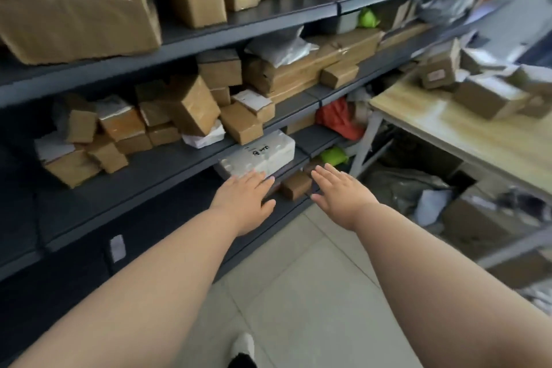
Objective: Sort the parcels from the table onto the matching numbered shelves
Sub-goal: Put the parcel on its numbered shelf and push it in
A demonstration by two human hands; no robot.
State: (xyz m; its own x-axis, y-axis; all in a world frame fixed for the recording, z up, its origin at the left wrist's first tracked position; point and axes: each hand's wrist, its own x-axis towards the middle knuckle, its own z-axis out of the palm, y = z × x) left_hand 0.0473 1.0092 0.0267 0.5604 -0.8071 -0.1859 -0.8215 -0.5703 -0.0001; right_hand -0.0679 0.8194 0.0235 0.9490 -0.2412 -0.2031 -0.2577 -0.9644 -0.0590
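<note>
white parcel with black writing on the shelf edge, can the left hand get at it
Probably yes: the left hand is open, its fingertips right at the near end of the white parcel, nothing between them. The brown boxes lie behind it.

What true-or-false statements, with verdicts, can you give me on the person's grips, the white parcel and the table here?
1. The left grip and right grip both show straight fingers. True.
2. The white bubble-wrapped parcel with black handwriting lies on the pale wooden table. False: it lies on a dark grey metal shelf.
3. Brown cardboard boxes lie on that table. True.
4. The right grip holds a box. False: it holds nothing.
</note>
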